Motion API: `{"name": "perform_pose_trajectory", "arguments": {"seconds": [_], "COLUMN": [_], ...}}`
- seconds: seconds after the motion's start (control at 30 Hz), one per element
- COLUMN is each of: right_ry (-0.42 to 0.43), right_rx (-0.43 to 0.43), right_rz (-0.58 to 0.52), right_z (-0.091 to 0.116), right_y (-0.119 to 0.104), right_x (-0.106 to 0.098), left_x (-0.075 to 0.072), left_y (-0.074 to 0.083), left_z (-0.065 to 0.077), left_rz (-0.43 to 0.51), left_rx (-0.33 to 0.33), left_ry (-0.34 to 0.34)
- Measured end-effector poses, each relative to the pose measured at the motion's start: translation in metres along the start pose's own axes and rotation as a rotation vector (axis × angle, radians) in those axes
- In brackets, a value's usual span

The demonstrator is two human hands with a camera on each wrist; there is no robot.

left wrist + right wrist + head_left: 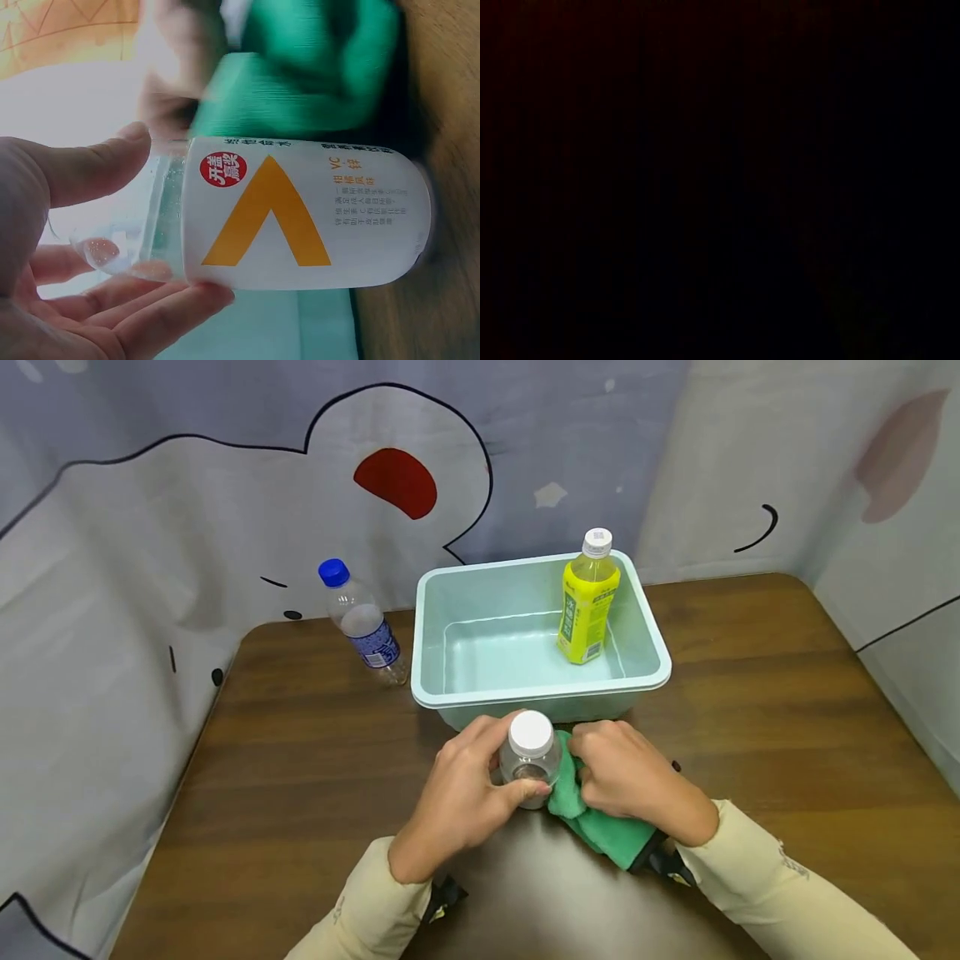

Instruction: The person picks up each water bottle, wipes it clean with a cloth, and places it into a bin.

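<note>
A clear bottle with a white cap point(531, 732) stands upright in front of the basin. My left hand point(467, 789) grips it round the upper body, thumb on the near side. In the left wrist view the bottle's white label point(360, 247) shows a large orange V shape. Just right of the bottle, my right hand point(630, 774) holds a bunched green cloth point(617, 839), which lies close against the bottle's side; whether it touches cannot be told. The right wrist view is almost fully black, so the right fingertips' hold is partly hidden.
Behind the hands sits a pale green plastic basin point(542, 700), with a yellow-labelled drink bottle point(588, 602) standing inside at its right. Left of the basin is a clear bottle with a blue cap point(367, 627). A patterned curtain point(225, 527) borders the wooden table point(315, 810).
</note>
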State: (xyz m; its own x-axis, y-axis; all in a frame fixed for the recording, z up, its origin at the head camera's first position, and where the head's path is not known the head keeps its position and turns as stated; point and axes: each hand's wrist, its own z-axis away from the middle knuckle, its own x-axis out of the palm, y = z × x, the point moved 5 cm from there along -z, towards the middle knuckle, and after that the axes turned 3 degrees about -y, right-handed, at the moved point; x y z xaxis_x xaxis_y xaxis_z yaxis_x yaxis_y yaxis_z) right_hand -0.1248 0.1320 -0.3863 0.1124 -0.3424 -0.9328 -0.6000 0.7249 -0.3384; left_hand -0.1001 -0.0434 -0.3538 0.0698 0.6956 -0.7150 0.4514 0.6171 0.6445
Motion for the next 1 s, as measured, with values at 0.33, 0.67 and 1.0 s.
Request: {"name": "perform_pose_trajectory", "arguments": {"seconds": [0.33, 0.67, 1.0], "right_ry": [-0.099, -0.013, 0.137], "right_rx": [0.103, 0.011, -0.04], "right_rz": [0.014, -0.084, -0.116], "right_z": [0.002, 0.007, 0.0], "right_y": [0.006, -0.005, -0.026], "right_x": [0.026, -0.056, -0.077], "left_x": [-0.001, 0.002, 0.003], "left_y": [-0.008, -0.021, -0.013], "left_z": [0.0, -0.004, 0.001], "left_rz": [0.197, 0.362, 0.181], "left_rx": [-0.073, -0.027, -0.001], "left_ry": [-0.081, -0.21, -0.128]}}
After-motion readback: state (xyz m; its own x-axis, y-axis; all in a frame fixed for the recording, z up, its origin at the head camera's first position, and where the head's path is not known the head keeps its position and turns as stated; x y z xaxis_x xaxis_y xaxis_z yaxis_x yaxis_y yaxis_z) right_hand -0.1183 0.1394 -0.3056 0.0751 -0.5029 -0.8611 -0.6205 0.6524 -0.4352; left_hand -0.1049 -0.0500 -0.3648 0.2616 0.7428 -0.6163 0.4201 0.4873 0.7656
